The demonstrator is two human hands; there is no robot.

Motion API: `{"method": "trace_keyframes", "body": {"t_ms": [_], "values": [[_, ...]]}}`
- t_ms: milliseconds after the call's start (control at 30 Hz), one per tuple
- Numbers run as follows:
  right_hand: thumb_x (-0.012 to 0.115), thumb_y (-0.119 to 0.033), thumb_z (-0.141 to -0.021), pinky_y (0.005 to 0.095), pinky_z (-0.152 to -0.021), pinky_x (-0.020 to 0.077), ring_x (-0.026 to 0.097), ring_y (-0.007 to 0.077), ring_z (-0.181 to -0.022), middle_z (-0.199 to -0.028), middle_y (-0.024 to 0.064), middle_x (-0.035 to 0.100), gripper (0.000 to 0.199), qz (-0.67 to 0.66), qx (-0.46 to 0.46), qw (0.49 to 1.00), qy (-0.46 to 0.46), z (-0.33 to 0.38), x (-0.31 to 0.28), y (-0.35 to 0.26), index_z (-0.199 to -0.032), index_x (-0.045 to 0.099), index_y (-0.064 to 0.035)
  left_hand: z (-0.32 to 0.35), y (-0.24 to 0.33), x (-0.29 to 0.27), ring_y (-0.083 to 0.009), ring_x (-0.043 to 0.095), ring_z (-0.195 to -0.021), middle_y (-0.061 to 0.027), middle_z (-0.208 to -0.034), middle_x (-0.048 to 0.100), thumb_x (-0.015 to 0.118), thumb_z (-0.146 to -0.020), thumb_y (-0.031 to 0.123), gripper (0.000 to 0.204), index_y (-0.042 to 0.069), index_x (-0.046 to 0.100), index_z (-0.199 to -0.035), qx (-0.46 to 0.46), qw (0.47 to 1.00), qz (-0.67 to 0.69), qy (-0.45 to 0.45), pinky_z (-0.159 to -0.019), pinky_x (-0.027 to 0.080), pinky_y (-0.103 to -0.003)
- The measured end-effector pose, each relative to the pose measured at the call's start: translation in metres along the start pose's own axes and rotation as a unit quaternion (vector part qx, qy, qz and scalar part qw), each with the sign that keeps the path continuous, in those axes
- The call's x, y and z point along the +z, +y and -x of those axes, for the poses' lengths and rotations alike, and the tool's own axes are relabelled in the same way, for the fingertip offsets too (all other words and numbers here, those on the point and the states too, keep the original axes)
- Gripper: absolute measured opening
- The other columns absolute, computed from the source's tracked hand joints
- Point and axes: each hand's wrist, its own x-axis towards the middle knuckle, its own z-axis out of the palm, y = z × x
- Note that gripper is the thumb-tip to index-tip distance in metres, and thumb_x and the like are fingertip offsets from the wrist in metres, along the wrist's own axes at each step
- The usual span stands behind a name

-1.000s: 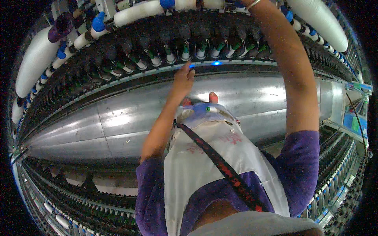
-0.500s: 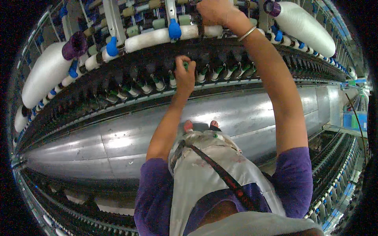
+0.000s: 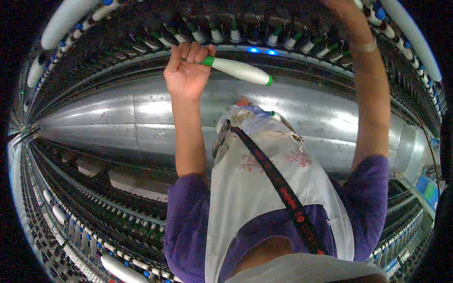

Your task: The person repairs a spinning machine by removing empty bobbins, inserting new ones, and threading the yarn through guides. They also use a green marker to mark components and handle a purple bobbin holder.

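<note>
My left hand [image 3: 188,70] is closed round the green end of a yarn bobbin [image 3: 240,71]. The bobbin, wound with white yarn and green at both ends, lies almost level, its free end pointing right. It is held over the metal floor, just in front of a row of upright spindle bobbins [image 3: 235,36] on the machine. At the upper right, my right hand [image 3: 345,13] reaches toward the machine, smeared by motion and partly cut off by the frame's edge, so its fingers cannot be made out.
Two blue lights [image 3: 262,51] glow on the rail below the spindles. Large white yarn packages [image 3: 71,21] hang at the upper left. Another machine row [image 3: 137,224] runs behind me. A green-ended white piece [image 3: 275,114] shows at my apron [image 3: 264,174].
My left hand has come away from the spindle row, toward me and leftward, with a bobbin now out in it. My right hand has shifted right. The view has tipped lower.
</note>
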Motion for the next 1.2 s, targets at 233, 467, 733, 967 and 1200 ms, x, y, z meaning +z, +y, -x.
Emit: {"method": "trace_keyframes", "body": {"t_ms": [233, 467, 733, 967, 1200], "values": [[0.067, -0.017, -0.084, 0.0290, -0.070, 0.0481, 0.060, 0.0172, -0.080, -0.088, 0.0076, 0.065, 0.017, -0.483, 0.218, 0.833, -0.161, 0.201, 0.037, -0.095, -0.095, 0.071, -0.0045, 0.028, -0.061, -0.002, -0.0174, 0.038, -0.069, -0.0018, -0.072, 0.037, 0.051, -0.091, 0.018, 0.020, 0.009, 0.041, -0.076, -0.097, 0.992, 0.061, 0.057, -0.104, 0.028, -0.047], [0.071, -0.025, -0.081, 0.0290, -0.086, 0.0446, 0.055, 0.0139, -0.099, -0.112, 0.0062, 0.062, 0.055, -0.621, 0.406, 0.671, 0.013, 0.282, 0.034, -0.119, -0.130, 0.053, -0.0063, 0.022, -0.116, -0.017, -0.0198, 0.046, -0.077, -0.0038, -0.077, 0.040, 0.042, -0.057, -0.022, 0.037, 0.007, 0.040, -0.080, -0.078, 0.985, -0.033, 0.152, -0.109, 0.027, -0.055], [0.066, -0.027, -0.088, 0.0243, -0.059, 0.0428, 0.047, 0.0099, -0.062, -0.084, 0.0060, 0.062, 0.041, -0.820, 0.546, 0.172, -0.008, 0.325, 0.061, -0.136, -0.118, 0.054, -0.0008, 0.033, -0.124, -0.040, -0.0186, 0.047, -0.079, -0.0030, -0.077, 0.038, 0.046, -0.058, -0.027, 0.042, 0.007, 0.040, -0.082, -0.074, 0.986, -0.073, 0.130, -0.110, 0.027, -0.056], [0.058, -0.019, -0.093, 0.0259, -0.054, 0.0422, 0.048, 0.0113, -0.056, -0.066, 0.0016, 0.052, 0.015, -0.686, 0.636, 0.271, 0.225, 0.326, 0.042, -0.136, -0.094, 0.059, -0.0039, 0.050, -0.102, -0.044, -0.0216, 0.054, -0.095, -0.0075, -0.090, 0.052, 0.049, -0.077, -0.021, 0.029, 0.002, 0.048, -0.093, -0.024, 0.977, -0.120, 0.175, -0.108, 0.033, -0.059], [0.058, -0.010, -0.090, 0.0326, -0.059, 0.0452, 0.062, 0.0252, -0.073, -0.089, 0.0081, 0.066, 0.012, -0.538, 0.490, 0.686, 0.015, 0.355, 0.078, -0.120, -0.079, 0.056, -0.0048, 0.074, -0.105, -0.061, -0.0336, 0.055, -0.114, -0.0154, -0.106, 0.060, 0.052, -0.088, -0.009, 0.022, 0.001, 0.052, -0.107, -0.033, 0.941, -0.227, 0.249, -0.101, 0.043, -0.057]]}}
